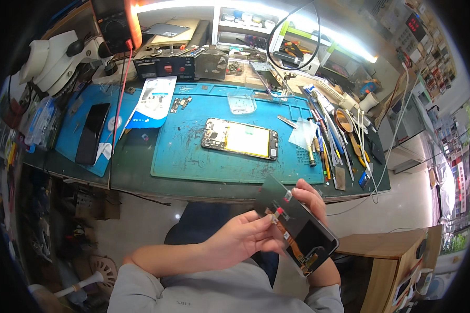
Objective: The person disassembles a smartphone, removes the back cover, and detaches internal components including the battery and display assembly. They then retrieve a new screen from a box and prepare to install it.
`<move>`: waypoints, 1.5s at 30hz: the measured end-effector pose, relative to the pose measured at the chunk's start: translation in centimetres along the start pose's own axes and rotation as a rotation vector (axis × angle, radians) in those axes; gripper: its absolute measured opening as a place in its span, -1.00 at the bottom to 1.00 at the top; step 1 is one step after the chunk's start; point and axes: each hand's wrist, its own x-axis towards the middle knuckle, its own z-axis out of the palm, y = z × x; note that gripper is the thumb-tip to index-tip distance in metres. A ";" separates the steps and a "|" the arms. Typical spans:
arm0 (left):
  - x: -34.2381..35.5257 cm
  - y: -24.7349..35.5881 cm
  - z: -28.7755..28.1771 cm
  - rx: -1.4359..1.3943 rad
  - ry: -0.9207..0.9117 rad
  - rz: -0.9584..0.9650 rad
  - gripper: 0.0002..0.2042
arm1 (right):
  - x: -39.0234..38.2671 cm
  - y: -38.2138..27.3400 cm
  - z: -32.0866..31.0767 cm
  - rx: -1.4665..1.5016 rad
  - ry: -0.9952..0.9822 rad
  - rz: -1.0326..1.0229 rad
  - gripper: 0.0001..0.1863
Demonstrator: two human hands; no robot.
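A dark phone screen (302, 225) is held tilted above my lap, its back with a ribbon cable (289, 237) facing me. My right hand (310, 198) is closed around its far right edge, with most of the palm hidden behind it. My left hand (243, 232) is closed at the screen's left edge, its thumb by the cable's upper end and a small red tab (279, 211). On the blue mat (188, 164) beyond lies an opened phone body (240, 139) with a bright battery area and bare circuitry.
A dark phone (93, 133) lies at the left, near a printed sheet (152, 101). Tweezers, screwdrivers and brushes (344, 135) crowd the right side. A clear tray (242, 103) sits behind the phone body. A microscope (55, 57) stands back left; a wooden cabinet (384, 242) is lower right.
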 end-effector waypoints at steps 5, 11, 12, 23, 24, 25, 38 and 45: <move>-0.4 0.5 1.5 0.234 -0.058 -0.070 -0.55 | 2.9 -1.5 -1.5 -0.028 0.024 0.034 -0.12; -1.8 4.1 0.7 0.663 -0.030 0.291 -0.31 | 7.3 -2.9 -1.9 -0.062 -0.339 0.187 0.12; -1.9 4.5 0.6 0.831 -0.006 0.379 -0.27 | 7.4 -2.6 -1.4 0.053 -0.317 0.268 0.12; -3.8 8.6 -0.6 0.750 0.113 0.457 -0.33 | 7.6 4.2 3.5 1.150 -0.214 0.555 0.18; -3.8 9.1 -0.7 0.744 0.123 0.450 -0.36 | 7.4 4.7 3.6 1.146 -0.235 0.514 0.19; -3.8 9.8 -0.8 0.737 0.133 0.441 -0.38 | 7.2 5.3 3.6 1.143 -0.265 0.480 0.18; -5.7 13.8 -2.2 0.591 0.374 0.809 -0.64 | 10.9 5.6 1.9 -0.037 -0.468 0.474 -0.29; -7.7 17.2 -4.4 0.587 0.583 1.363 -0.58 | 14.7 9.2 4.2 -0.342 -0.506 -0.128 -0.78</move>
